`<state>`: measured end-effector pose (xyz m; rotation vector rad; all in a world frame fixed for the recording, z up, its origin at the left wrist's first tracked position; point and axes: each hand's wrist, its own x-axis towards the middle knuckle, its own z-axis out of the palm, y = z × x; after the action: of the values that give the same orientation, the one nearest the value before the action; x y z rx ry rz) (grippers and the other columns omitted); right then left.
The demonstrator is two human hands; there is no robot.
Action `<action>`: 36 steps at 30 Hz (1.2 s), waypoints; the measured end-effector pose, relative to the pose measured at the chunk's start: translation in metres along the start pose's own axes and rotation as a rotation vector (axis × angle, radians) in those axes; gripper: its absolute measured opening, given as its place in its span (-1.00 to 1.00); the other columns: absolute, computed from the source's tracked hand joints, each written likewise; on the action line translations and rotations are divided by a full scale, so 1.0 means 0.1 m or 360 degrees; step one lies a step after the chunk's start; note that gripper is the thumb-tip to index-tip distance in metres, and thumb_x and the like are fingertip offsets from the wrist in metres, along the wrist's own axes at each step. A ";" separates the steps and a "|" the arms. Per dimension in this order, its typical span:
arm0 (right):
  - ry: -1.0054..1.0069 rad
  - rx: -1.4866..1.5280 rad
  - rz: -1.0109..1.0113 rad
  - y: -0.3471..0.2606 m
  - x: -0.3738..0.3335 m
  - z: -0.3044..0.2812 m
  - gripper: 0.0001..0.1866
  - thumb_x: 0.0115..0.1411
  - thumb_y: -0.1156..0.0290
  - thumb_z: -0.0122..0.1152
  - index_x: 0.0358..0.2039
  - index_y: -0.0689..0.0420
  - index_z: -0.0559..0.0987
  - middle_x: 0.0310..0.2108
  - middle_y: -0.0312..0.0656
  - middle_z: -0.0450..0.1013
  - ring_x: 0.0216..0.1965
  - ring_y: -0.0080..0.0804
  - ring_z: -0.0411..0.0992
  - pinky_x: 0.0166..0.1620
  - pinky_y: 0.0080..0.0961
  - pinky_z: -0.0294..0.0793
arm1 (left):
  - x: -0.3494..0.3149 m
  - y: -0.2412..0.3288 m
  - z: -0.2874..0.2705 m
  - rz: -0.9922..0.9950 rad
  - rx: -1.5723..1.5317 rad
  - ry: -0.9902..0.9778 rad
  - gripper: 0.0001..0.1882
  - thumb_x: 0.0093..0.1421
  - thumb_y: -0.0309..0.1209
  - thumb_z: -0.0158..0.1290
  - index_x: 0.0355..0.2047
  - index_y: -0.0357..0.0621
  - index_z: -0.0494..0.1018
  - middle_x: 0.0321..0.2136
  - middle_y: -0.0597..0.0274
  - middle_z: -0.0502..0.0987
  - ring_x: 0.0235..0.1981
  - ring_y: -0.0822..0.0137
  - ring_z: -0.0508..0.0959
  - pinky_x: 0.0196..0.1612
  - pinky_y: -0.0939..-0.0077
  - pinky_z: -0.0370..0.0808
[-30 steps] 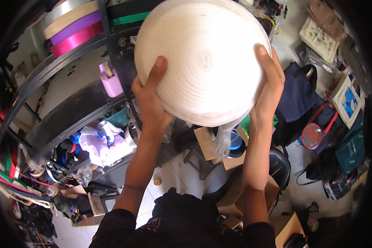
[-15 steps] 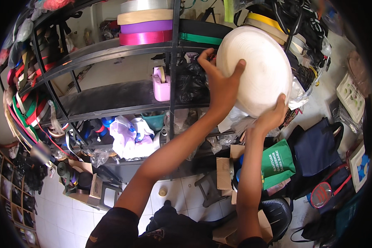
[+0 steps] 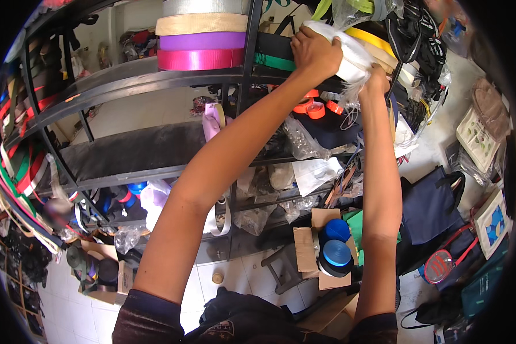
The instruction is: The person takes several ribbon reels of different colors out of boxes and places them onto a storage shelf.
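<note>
Both my hands grip a large white roll of strap (image 3: 351,64) at the upper right, just above the shelf's top board. It is tipped so that mostly its edge faces me, and loose white threads hang from its near side. My left hand (image 3: 316,53) is closed over its left side, while my right hand (image 3: 375,84) holds its lower right edge. Left of the roll lies a black roll (image 3: 274,46) over a green roll (image 3: 273,61). A yellow roll (image 3: 377,43) on beige ones sits directly to its right.
Pink (image 3: 200,59) and purple (image 3: 200,41) rolls are stacked left of the shelf post. Below my hands are several small orange rolls (image 3: 315,110). A tape dispenser (image 3: 211,127) stands on the middle shelf. On the floor, a cardboard box (image 3: 305,256) holds blue rolls (image 3: 336,253).
The white roll has moved up and away from me, turning from its flat face toward its edge. My left hand has shifted to its top side. Orange rolls beneath are now uncovered.
</note>
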<state>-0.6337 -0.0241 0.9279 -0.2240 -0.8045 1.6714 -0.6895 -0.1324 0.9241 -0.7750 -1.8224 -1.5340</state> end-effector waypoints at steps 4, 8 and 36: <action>-0.0503 -0.0361 -0.0258 0.25 1.05 0.05 -0.43 0.10 0.51 -0.05 0.18 0.37 0.30 -0.07 0.13 0.42 -0.26 -0.08 0.52 -0.25 -0.21 0.59 | 0.29 0.22 -0.05 -0.0156 0.0309 0.0014 -0.22 0.22 0.00 -0.18 0.13 -0.60 0.16 0.14 -0.48 0.23 0.21 -0.16 0.27 0.25 0.19 0.20; -0.0516 -0.0365 0.0172 0.22 0.29 0.55 -0.50 0.26 0.14 -0.21 -0.02 0.30 0.44 -0.26 0.02 0.46 -0.35 -0.19 0.49 -0.34 -0.24 0.50 | 0.75 0.05 -0.34 -0.0013 0.0339 -0.0189 -0.37 0.21 -0.05 -0.12 -0.05 -0.49 0.42 0.07 -0.29 0.36 0.10 -0.13 0.37 0.20 0.09 0.17; -0.1175 -0.0822 -0.0585 0.39 0.16 -0.04 -0.42 0.15 0.36 0.27 0.20 0.15 0.39 0.06 -0.02 0.41 0.05 -0.32 0.35 0.14 -0.45 0.27 | 0.07 -0.18 -0.42 0.1294 0.0604 -0.0017 -0.68 -0.12 -0.65 0.16 -0.28 -0.35 0.42 -0.37 -0.13 0.51 -0.38 -0.05 0.61 -0.31 0.25 0.59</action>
<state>-0.6667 -0.0101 0.9055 0.2014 -1.7185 1.1560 -0.7046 -0.1766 0.9238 -1.1357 -1.4500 -0.6427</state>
